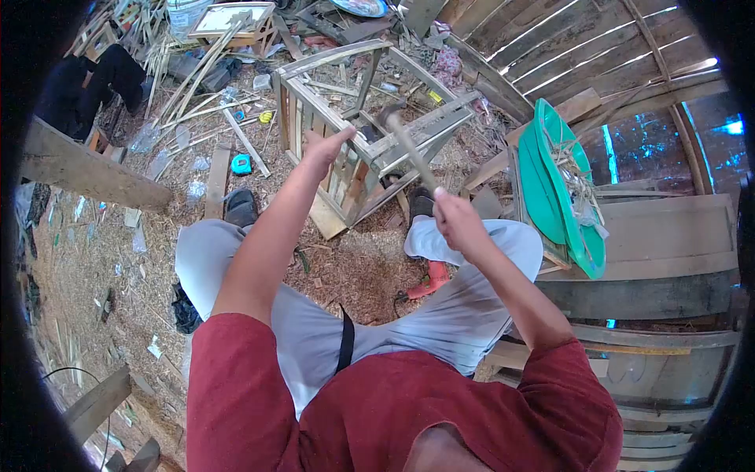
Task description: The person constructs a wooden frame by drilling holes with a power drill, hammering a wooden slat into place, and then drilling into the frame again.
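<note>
Hammer (pixel 414 155) gripped in right hand (pixel 460 224), shaft slanted forward-left over wooden furniture frame (pixel 436 119); frame steadied by nearer left hand (pixel 321 151).

Surroundings: littered floor (pixel 82 318).
Wood scraps (pixel 572 169) are held in a green plastic tray (pixel 585 258); a white bucket (pixel 185 19) is noted near wooden strips (pixel 206 75).

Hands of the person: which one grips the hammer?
The right hand: it is closed around the hammer, while the left hand is at the wooden frame.
</note>
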{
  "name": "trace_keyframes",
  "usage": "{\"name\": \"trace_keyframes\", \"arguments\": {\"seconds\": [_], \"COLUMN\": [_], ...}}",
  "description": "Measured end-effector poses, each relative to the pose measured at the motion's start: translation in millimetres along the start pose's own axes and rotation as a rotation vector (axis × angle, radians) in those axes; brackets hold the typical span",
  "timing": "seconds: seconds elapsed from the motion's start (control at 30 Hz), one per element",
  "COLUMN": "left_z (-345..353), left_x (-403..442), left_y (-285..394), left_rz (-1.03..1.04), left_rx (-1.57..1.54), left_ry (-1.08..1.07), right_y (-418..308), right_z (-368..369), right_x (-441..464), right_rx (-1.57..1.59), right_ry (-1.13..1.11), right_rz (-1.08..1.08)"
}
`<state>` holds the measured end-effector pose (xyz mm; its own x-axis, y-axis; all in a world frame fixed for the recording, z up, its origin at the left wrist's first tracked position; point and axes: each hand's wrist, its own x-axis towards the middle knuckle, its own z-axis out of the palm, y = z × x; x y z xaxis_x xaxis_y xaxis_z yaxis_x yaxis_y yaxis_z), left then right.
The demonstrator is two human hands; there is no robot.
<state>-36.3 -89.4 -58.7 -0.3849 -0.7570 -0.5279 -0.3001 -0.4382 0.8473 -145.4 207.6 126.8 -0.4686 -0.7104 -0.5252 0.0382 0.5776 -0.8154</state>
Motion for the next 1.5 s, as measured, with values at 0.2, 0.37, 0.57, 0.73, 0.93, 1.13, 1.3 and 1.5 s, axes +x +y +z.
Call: {"name": "trace_keyframes", "arguments": {"seconds": [0.2,0.37,0.57,0.73,0.93,1.13,1.3,1.5], "left_z": [3,1,1,5,0,3,8,5], "left_x": [15,17,22,10,26,16,2,24], "left_y": [-10,-11,-10,-5,-14,-9,-5,-16], "left_rz": [0.002,-0.042,-0.029,-0.040,-0.060,-0.041,-0.026,-0.025], "left_rx": [0.012,-0.013,0.038,0.111,0.070,0.070,0.131,0.046], "left_ry": [-0.013,-0.104,-0.014,0.078,-0.073,0.023,0.147,0.025], "right_y": [5,54,-11,51,19,-56,42,-20], "right_z": [-2,-17,-8,-8,-15,-17,-4,-14], "right_x": [11,35,6,39,16,-10,18,3], "right_rx": [-0.046,-0.382,-0.036,-0.298,-0.284,0.194,-0.360,-0.033], "right_ry": [0.087,-0.010,0.051,0.268,0.011,0.126,0.182,0.117], "right_rz": [-0.314,-0.063,-0.171,-0.614,0.033,-0.267,-0.209,0.023]}}
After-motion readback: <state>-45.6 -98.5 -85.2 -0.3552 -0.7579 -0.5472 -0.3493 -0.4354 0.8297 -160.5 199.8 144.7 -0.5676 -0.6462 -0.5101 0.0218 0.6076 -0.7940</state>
